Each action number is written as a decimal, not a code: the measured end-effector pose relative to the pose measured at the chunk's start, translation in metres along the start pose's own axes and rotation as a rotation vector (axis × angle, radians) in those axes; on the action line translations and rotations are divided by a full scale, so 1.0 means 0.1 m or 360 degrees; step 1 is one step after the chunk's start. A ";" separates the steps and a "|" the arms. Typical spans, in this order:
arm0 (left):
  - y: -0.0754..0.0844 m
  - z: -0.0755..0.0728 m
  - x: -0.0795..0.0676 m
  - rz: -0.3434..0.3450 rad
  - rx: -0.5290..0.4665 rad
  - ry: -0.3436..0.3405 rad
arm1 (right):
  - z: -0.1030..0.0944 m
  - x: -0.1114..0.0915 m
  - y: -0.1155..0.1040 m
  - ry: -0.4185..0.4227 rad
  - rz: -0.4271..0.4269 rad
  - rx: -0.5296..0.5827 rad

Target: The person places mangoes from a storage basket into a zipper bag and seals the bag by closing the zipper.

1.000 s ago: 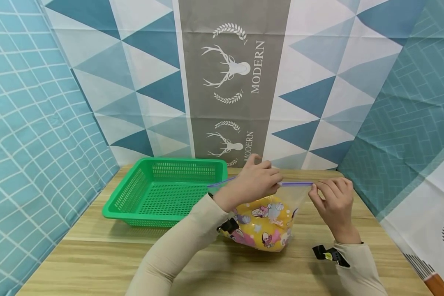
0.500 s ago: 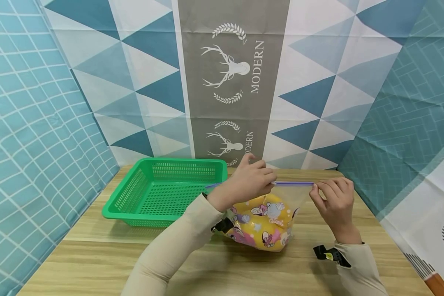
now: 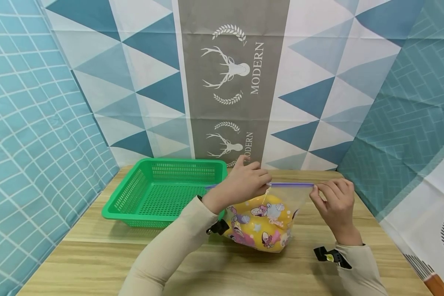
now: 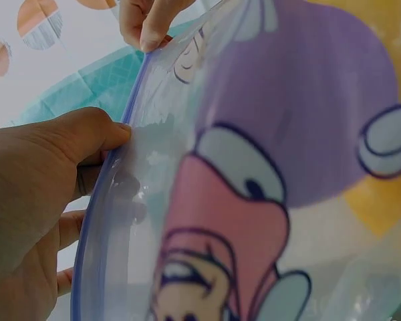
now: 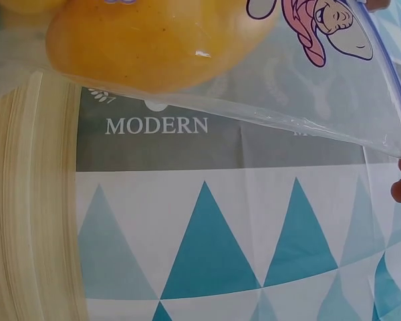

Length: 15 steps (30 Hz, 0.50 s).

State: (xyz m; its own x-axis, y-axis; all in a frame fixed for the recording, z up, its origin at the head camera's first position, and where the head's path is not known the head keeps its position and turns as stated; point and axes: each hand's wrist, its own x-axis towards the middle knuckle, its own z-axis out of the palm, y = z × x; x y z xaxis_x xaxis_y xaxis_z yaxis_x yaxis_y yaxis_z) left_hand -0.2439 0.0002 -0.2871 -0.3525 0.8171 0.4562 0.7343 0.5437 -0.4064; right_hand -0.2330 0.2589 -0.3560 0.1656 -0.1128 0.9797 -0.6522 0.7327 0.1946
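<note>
A clear zip bag (image 3: 271,220) printed with cartoon ducks and shells stands on the table. Rounded orange-yellow things (image 5: 154,43), smooth with small dark specks, fill its lower part. Along its top runs a purple zip strip (image 3: 292,184). My left hand (image 3: 240,183) pinches that strip near its middle, at a small whitish piece; in the left wrist view the thumb of the left hand (image 4: 47,180) lies on the strip. At the bag's right top corner, my right hand (image 3: 334,201) pinches the strip's end. My left hand and forearm hide the bag's left top part.
A green plastic basket (image 3: 112,211) with slotted sides stands on the wooden table (image 3: 96,263), to the left of the bag and partly behind the left arm. Patterned cloth (image 3: 229,94) hangs around the back and sides of the table.
My left hand has slid left along the zip strip, away from the right hand, and its forearm has shifted left too. The right hand keeps its place at the corner.
</note>
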 end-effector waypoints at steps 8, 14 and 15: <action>-0.02 0.04 -0.10 0.0018 0.0013 0.0112 | -0.01 -0.01 -0.01 0.0007 0.0003 -0.0010; -0.04 0.05 -0.16 -0.0002 -0.0010 0.0159 | -0.01 -0.01 -0.01 0.0015 0.0010 -0.0010; -0.04 0.06 -0.17 0.0001 -0.0015 0.0169 | -0.01 -0.01 -0.01 0.0015 0.0013 -0.0009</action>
State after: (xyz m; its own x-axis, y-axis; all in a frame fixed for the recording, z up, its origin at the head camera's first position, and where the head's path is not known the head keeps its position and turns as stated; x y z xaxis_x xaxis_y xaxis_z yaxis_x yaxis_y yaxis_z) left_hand -0.2445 -0.0148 -0.2980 -0.2889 0.7921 0.5378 0.7402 0.5410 -0.3992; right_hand -0.2317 0.2594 -0.3575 0.1673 -0.1005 0.9808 -0.6495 0.7371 0.1864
